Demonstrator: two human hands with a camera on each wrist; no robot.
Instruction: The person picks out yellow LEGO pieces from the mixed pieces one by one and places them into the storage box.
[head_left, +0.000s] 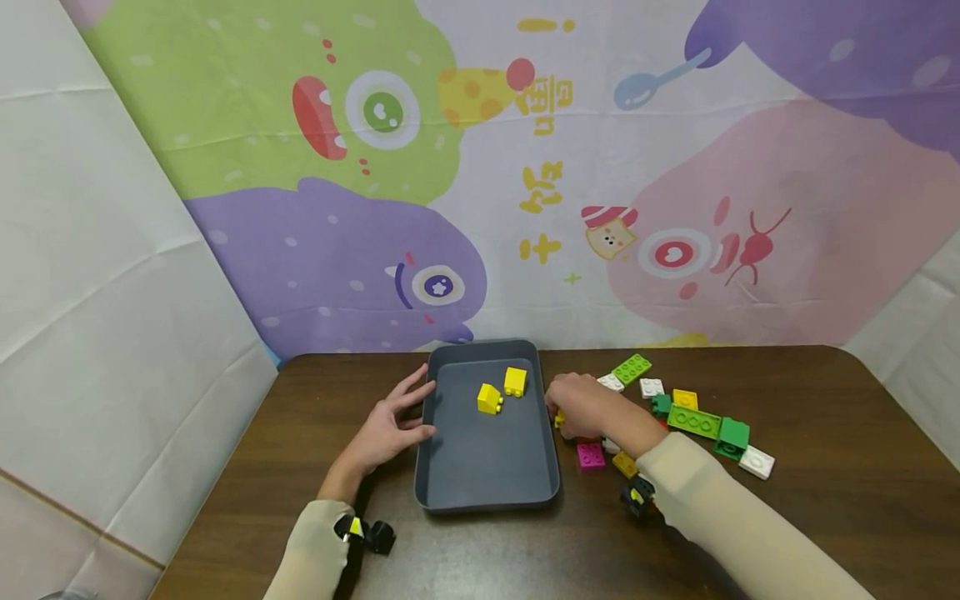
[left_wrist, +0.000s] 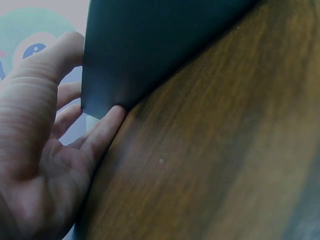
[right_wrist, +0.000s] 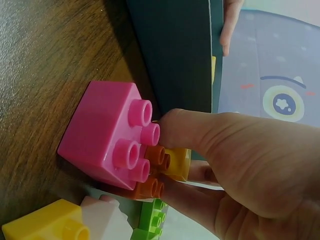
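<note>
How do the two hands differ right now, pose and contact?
The left hand lies flat with straight fingers against the outer left wall of the gray tray; the right hand is curled among the loose bricks right of the tray. The left hand holds nothing; the right hand pinches a small yellow brick, with a pink brick beside its fingertips. Both rest on the brown table and flank the tray.
</note>
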